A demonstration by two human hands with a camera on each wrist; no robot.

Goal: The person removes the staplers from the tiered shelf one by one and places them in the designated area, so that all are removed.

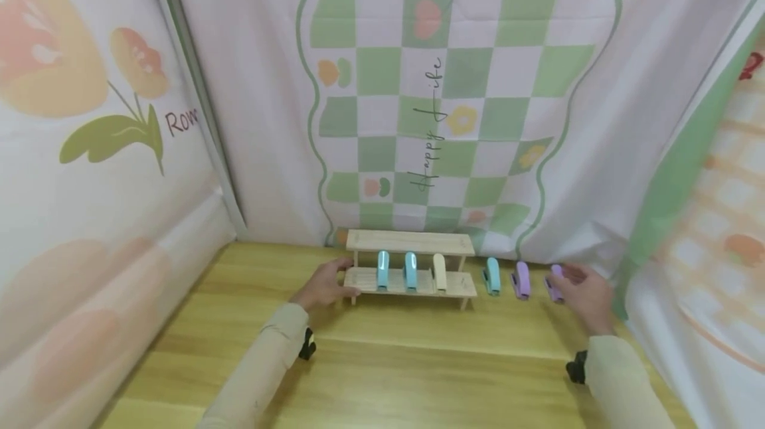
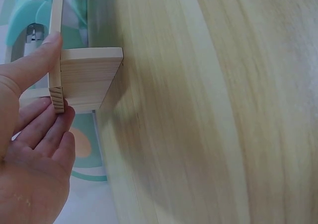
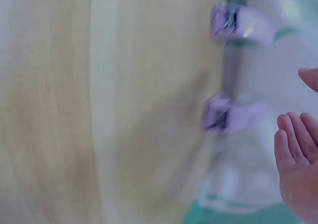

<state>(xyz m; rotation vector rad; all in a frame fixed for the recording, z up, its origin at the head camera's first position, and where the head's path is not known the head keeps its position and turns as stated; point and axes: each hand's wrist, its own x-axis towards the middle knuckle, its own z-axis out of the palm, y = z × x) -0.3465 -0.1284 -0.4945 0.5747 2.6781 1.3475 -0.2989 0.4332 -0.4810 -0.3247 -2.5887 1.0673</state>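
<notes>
My left hand (image 1: 327,285) grips the left end of a two-step wooden rack (image 1: 412,242). In the left wrist view its thumb lies on the lower board (image 2: 57,75) and its fingers reach the other face. Along that lower step stand two blue staplers (image 1: 382,271) and a cream stapler (image 1: 439,272). My right hand (image 1: 588,296) is by the outermost purple stapler (image 1: 556,283), overlapping it in the head view. In the right wrist view, thumb and fingers are spread apart with nothing between them, and that purple stapler (image 3: 236,115) stands beside the fingertips.
Right of the rack, a teal stapler (image 1: 492,276) and another purple stapler (image 1: 522,280) stand in a row on the wooden table (image 1: 406,376). A checked curtain (image 1: 454,117) hangs right behind the rack, with printed cloth (image 1: 119,216) along the left side.
</notes>
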